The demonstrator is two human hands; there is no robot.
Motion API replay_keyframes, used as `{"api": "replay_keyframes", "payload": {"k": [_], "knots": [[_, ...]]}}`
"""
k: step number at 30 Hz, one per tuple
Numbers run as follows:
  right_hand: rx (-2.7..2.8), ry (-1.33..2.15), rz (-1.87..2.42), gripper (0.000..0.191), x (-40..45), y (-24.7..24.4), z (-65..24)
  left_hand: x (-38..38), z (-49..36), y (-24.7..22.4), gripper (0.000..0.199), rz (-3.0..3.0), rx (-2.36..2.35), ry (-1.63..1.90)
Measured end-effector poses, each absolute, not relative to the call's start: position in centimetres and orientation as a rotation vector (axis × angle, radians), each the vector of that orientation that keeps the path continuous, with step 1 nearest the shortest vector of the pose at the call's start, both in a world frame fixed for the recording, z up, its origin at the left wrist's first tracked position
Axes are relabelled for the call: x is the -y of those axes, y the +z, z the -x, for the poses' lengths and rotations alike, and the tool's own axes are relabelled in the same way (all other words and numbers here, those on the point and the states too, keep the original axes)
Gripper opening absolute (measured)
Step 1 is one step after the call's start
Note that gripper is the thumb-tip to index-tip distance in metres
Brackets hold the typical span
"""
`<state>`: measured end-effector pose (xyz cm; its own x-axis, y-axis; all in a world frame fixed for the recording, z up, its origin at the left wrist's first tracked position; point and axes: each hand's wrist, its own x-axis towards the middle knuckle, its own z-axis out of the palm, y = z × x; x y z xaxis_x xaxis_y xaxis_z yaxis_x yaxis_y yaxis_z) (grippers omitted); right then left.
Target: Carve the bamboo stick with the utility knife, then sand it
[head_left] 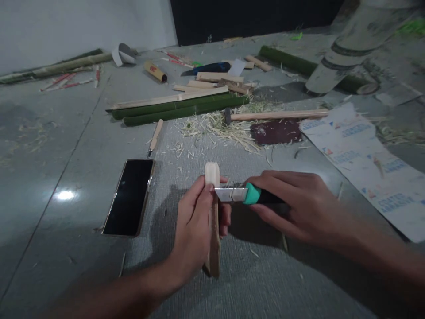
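A narrow piece of bamboo with a pale, rounded upper end stands out from my left hand, whose fingers and thumb are wrapped round it. My right hand is closed round a utility knife with a black handle and a teal collar. The knife's blade points left, and its tip meets the edge of the bamboo piece beside my left thumb, just below the pale end. Part of the knife's handle is hidden by my right fingers.
A phone lies left of my hands, with a wooden-handled tool above it. Beyond are green bamboo strips, shavings, a hammer and a dark red sheet. Printed paper lies right, below a standing grey cylinder.
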<state>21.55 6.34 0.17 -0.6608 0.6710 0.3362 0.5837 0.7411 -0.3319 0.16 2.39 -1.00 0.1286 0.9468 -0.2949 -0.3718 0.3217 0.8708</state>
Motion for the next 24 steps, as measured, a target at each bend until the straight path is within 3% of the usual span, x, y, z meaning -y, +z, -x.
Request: {"api": "replay_keyframes", "payload": {"k": [15,24], "knots": [[2.509,0.212,0.945,0.018,-6.3,0.0,-21.1,-1.7,-0.2,-1.1,0.030,-0.833,-1.051,1.046],[2.528,-0.057,0.997,0.016,-5.7,0.7,-21.2,-1.5,-0.3,-0.7,0.038,-0.920,-1.109,1.062]]}}
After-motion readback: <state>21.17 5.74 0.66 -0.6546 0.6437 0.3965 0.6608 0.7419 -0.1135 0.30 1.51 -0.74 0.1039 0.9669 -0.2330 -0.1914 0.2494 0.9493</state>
